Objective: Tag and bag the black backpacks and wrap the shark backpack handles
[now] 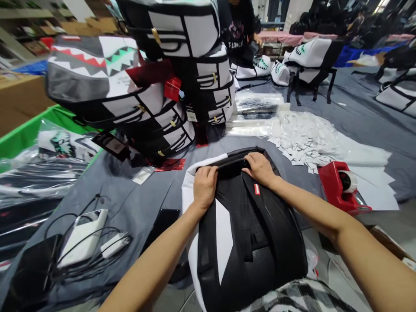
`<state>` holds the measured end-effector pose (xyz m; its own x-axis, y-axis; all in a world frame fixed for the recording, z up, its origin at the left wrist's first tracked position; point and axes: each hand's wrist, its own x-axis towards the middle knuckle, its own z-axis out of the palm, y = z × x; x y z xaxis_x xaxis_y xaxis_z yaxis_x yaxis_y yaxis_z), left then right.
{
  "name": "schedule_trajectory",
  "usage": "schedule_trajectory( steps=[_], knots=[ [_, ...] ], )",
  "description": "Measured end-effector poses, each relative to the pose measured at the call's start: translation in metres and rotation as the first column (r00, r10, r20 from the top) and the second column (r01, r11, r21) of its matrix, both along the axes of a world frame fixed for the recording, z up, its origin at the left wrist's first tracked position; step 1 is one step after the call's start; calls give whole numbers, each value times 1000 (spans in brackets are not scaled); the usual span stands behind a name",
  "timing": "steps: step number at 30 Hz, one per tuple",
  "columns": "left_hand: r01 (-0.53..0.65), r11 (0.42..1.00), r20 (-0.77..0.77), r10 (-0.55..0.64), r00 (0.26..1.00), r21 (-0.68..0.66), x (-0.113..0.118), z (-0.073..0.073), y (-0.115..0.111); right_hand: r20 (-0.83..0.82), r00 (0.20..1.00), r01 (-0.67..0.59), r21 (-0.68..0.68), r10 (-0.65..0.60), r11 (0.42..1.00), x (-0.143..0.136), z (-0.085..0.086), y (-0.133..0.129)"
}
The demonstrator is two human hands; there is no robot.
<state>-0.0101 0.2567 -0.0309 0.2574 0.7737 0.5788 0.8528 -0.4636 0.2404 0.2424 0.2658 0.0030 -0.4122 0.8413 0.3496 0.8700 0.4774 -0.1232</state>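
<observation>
A black and white backpack lies at the table's front edge with its strap side up and its top end away from me. My left hand is closed on the top edge of the backpack, fingers curled over the rim. To its right, my right hand pinches the same rim beside the top of a black shoulder strap with a small red and white label. Between my hands a dark gap shows along the rim. The fingertips of both hands are partly hidden in the black fabric.
Stacked backpacks stand at the back left, beside a green bin of plastic-wrapped bags. A white power bank with cables lies left. At right are a red tape dispenser and a pile of white tags. A person stands across the table.
</observation>
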Motion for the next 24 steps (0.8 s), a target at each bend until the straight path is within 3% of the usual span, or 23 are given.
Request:
schedule_trajectory(
  steps=[2,5,10,14,17,20,24],
  knots=[
    [23,999,-28,-24,999,-40,-7,-11,-8,6,999,-39,-30,39,999,3,-10,-10],
    [49,988,-129,-69,989,-147,-13,-18,11,11,997,-73,-86,74,994,8,-22,-3],
    [-61,945,-210,-8,978,-321,2,-17,83,28,994,-94,-221,103,971,1,-37,60],
    [-93,946,-209,27,978,-312,19,-10,119,100,995,40,-218,-19,975,-15,-35,105],
    [-119,943,-211,54,976,-311,29,-5,114,150,983,131,-160,-107,978,-23,-31,117],
    [-143,921,-137,99,986,-363,44,-6,88,124,984,144,-132,-128,981,-25,-34,120],
    [-78,851,-147,1,989,-520,63,-12,61,72,986,154,-97,-148,983,-26,-41,120]
  ],
)
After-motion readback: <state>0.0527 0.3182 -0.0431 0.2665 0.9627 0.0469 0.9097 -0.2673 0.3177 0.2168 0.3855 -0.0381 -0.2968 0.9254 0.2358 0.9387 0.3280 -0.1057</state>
